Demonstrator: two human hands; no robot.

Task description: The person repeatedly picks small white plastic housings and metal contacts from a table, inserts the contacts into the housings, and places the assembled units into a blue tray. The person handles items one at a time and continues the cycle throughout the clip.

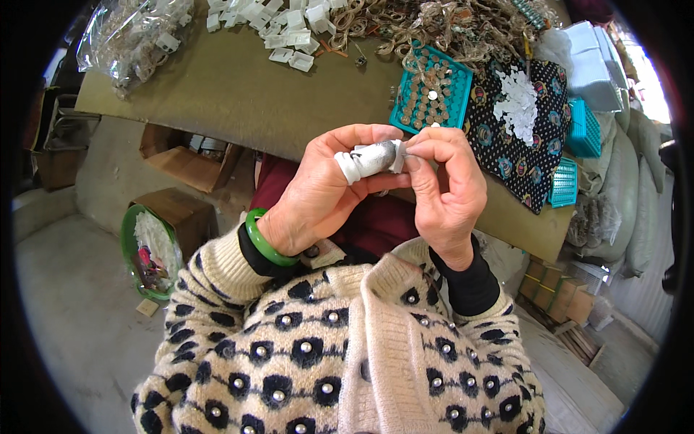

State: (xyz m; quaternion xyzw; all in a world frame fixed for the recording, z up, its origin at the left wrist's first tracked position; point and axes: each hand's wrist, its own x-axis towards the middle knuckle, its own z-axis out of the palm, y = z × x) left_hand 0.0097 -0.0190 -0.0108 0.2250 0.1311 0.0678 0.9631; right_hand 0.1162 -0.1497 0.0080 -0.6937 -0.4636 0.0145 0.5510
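Observation:
My left hand (314, 181) and my right hand (452, 184) meet in front of me, above the table's near edge. White wrapping (369, 160), smudged grey toward the tip, covers one digit of my left hand, seemingly the thumb. My left fingers curl closed behind it; whatever they grip is mostly hidden. At the wrapped tip, my right thumb and index finger pinch a small whitish piece (400, 155), too small to name. A green bangle (264, 239) circles my left wrist.
A teal tray (454, 94) of small round pieces stands just beyond my hands. Right of it, white flakes (517, 105) lie on a patterned cloth (517, 170). White plastic housings (296, 32) and tangled cords (434, 25) cover the table's far side. Left below stands a green basket (129, 242).

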